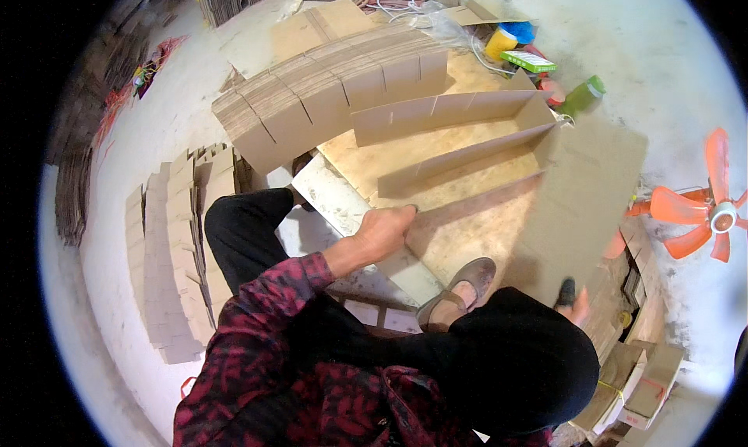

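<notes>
At the centre of the frame the person's left hand [387, 230] has its fingers clenched on the near end of a slotted cardboard strip [460, 157] that stands on edge across a wooden board [467, 237] on the floor. A second slotted strip [444, 114] stands just behind it, and both meet a cross strip [543, 128] at their right ends, so the frame of the divider looks only begun, with most slots still unfilled. The right hand [576, 307] shows at the lower right, mostly hidden by a dark knee; whether its fingers hold the large flat cardboard sheet [592, 198] beside it cannot be told. A big fanned stack of cut strips [327, 96] lies in the upper middle, seemingly stock not yet used, and rows of flat cardboard pieces [175, 252] lie along the left on the concrete floor [670, 73]. An orange fan [701, 209] stands at the right edge, and a green bottle [583, 96] lies at the upper right.
</notes>
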`<state>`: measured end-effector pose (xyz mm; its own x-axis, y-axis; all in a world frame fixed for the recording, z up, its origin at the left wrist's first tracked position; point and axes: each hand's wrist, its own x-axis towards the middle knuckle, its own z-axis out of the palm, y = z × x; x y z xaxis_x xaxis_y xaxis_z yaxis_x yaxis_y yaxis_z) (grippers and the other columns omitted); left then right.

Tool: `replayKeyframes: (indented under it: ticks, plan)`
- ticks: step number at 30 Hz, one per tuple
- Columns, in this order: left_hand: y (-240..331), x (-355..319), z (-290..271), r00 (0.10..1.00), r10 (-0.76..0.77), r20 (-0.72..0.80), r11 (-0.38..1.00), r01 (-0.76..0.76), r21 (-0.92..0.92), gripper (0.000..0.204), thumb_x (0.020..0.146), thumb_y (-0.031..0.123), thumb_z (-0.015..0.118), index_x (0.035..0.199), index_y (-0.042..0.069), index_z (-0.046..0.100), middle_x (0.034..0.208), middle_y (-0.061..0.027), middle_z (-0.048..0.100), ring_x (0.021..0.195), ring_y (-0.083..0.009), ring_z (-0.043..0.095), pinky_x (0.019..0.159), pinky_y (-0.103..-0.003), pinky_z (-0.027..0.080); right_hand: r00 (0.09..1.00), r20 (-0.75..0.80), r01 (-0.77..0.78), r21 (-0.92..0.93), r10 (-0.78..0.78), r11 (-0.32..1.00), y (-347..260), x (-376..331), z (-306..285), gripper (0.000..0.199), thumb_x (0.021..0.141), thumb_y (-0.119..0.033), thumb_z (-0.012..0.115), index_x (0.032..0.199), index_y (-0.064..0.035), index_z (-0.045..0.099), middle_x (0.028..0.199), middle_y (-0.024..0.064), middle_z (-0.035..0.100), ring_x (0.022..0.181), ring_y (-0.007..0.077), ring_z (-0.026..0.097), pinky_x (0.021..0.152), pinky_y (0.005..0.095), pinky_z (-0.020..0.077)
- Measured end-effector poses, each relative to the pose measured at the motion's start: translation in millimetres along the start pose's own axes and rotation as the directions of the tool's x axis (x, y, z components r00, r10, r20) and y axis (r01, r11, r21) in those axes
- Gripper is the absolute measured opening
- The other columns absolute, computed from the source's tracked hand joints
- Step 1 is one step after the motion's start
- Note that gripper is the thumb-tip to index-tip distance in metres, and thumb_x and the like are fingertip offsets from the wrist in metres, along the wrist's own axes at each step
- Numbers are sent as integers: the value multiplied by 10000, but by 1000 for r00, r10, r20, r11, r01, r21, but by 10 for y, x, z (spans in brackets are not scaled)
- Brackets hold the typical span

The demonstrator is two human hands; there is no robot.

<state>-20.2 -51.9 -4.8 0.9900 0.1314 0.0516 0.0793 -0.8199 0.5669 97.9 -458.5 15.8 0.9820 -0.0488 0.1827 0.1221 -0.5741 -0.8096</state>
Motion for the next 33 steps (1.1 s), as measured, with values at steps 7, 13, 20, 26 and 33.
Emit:
replayKeyframes:
  ticks: [7,13,20,26,33]
  plan:
    - [36,131,44,1000,-19,10,1000,19,18,180,691,-23,541,849,21,468,739,-212,599,725,-416,611,603,-503,472,817,549,-363,250,178,897,-959,1159,1243,302,965,-238,519,1062,35,607,932,37,627,824,128,540,757,290,460]
    - [53,163,-15,999,3,49,998,-6,56,164,724,10,562,863,17,475,717,-207,598,701,-412,611,588,-495,473,824,518,40,349,-229,936,-1011,1607,1128,263,953,-189,535,1097,20,606,881,29,652,766,135,582,693,277,479]
    - [119,279,73,999,35,-16,999,-35,-1,199,713,-10,561,883,11,460,656,-229,587,653,-438,598,552,-509,455,684,445,536,232,-578,812,-1421,870,1105,555,835,45,614,1354,-16,429,1159,168,627,1042,226,602,903,308,454]
    - [78,308,244,999,27,-34,1000,-27,-4,221,687,-29,548,883,14,456,668,-224,590,669,-437,600,558,-507,456,557,556,568,287,-617,771,-1471,679,1211,783,788,106,613,1468,-50,259,1231,254,563,1152,320,566,949,326,434]
    - [85,313,256,1000,-13,-8,1000,13,16,206,683,-21,556,854,31,454,684,-206,594,678,-435,601,564,-500,462,497,583,611,290,-643,736,-1543,639,1304,774,789,84,608,1468,-62,265,1037,289,591,910,425,592,782,382,488]
